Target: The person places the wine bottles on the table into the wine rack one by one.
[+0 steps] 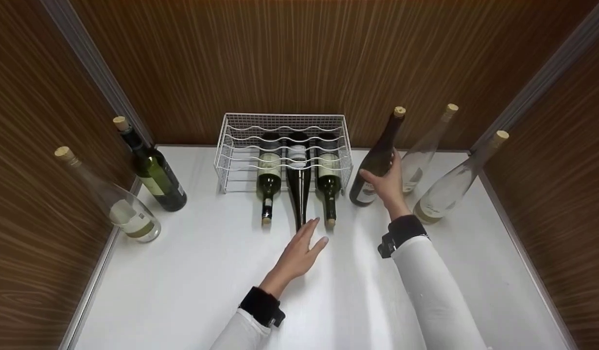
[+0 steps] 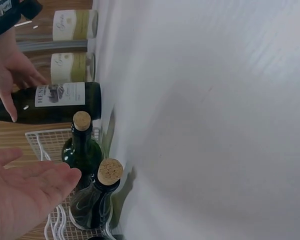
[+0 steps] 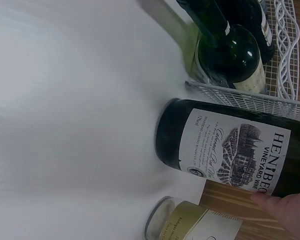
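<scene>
My right hand (image 1: pixel 388 183) grips a dark wine bottle (image 1: pixel 376 160) with a cork in its mouth, just right of a white wire rack (image 1: pixel 285 114). The bottle stands near upright, its base right at the white tabletop; its printed label (image 3: pixel 235 150) shows in the right wrist view. Three corked bottles lie in the rack with their necks toward me: a left green bottle (image 1: pixel 269 182), a middle dark bottle (image 1: pixel 298 182) and a right green bottle (image 1: pixel 328 182). My left hand (image 1: pixel 295 255), fingers extended and holding nothing, overlaps the middle bottle's neck end in the head view.
At right stand two clear corked bottles, one behind (image 1: pixel 418 158) and one nearer (image 1: pixel 445 194). On the left are a green corked bottle (image 1: pixel 158 177) and a clear one (image 1: pixel 132 216). Wood-grain panels (image 1: pixel 207 58) enclose the white table (image 1: pixel 183 291) at the back and sides.
</scene>
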Demonstrator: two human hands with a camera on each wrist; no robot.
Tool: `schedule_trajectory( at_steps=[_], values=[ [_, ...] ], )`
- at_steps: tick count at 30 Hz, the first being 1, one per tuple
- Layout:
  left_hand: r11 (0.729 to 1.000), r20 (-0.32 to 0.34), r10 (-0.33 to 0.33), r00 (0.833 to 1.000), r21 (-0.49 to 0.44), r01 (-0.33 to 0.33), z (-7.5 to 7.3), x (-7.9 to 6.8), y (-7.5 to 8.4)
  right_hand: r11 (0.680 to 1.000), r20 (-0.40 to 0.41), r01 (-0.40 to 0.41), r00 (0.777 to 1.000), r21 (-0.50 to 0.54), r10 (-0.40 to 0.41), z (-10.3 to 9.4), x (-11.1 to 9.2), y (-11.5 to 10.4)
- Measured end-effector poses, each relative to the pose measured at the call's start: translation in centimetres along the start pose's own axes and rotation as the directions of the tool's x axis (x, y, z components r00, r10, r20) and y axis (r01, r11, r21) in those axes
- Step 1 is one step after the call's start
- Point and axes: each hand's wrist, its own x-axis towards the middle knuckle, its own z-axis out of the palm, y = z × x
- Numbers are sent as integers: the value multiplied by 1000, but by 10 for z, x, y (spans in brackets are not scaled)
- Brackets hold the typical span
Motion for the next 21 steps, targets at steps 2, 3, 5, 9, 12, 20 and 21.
schedule_trajectory(
  at_steps=[2,3,5,9,12,20,21],
  values=[
    [1000,3,-8,1000,-2,8,0,0,1,999,-5,-19,1000,31,19,2,3,1],
    [1000,3,-12,1000,-2,12,0,0,1,999,-8,-29,1000,44,29,2,4,1],
    [1000,4,-17,1000,-4,17,0,0,1,997,-10,-51,999,61,52,3,6,2],
    [1000,5,-16,1000,-3,16,-1,0,3,995,-11,-74,997,60,74,4,8,4],
    [1000,2,-10,1000,1,10,-1,1,3,993,-8,-86,996,76,87,4,8,5],
    [1000,-13,-15,1000,13,15,-1,1,1,994,9,-96,995,42,96,4,6,6],
    [1000,-9,-19,1000,8,20,-2,1,0,996,8,-89,996,32,89,4,5,6]
  ],
)
